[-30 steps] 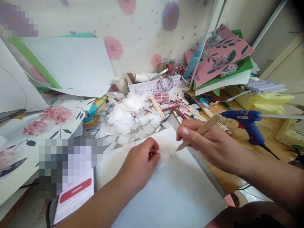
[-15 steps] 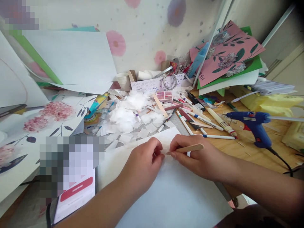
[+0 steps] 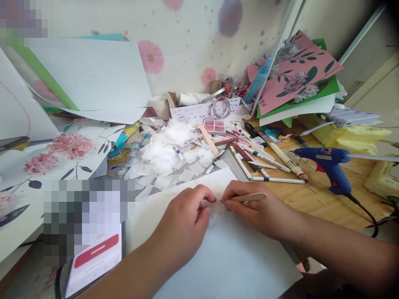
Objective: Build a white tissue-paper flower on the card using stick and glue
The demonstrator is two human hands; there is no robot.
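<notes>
My right hand (image 3: 254,207) pinches a wooden craft stick (image 3: 254,197), its narrow end pointing left toward my other hand. My left hand (image 3: 188,218) rests at the upper middle of a large white sheet of paper (image 3: 230,257). Its thumb and forefinger are apart, the forefinger reaching close to the stick's tip. Small translucent white pieces (image 3: 214,215) lie on the sheet between my hands. Their lower edges show, while my fingers partly cover the rest. Beyond the sheet sits a heap of thin white squares (image 3: 160,157).
A blue glue gun (image 3: 330,162) with its cord lies at the right. Several markers (image 3: 271,161) and a second craft stick (image 3: 208,139) are scattered behind my hands. A phone (image 3: 96,257) lies at the left, near flower artwork (image 3: 73,146). Paper cups (image 3: 160,107) stand at the back.
My left thumb has moved away from the forefinger, and more of the translucent pieces shows between my hands. My right hand keeps its hold on the craft stick. The view has shifted slightly.
</notes>
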